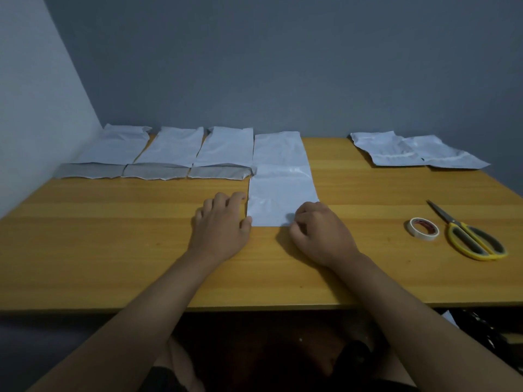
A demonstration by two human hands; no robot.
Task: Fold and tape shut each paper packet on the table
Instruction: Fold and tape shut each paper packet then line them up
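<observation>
Across the wooden table (pixel 113 250), which fills most of the view under a grey wall (pixel 283 66), three packets (pixel 175 154) lie side by side at the far left with their near ends folded over, so I judge those at least folded, though whether tape holds them cannot be told; a fourth, long packet (pixel 280 176) lies flat and unfolded at the centre, and two crumpled packets (pixel 410 149) wait at the far right, apparently untouched; roughly half the work seems left; the left hand (pixel 222 224) rests beside the long packet's near-left edge, fingers loosely curled and thumb touching the paper; the right hand (pixel 317 230) pinches its near-right corner; yellow-handled scissors (pixel 469 236) and a tape roll (pixel 423 228) lie just apart at the right.
</observation>
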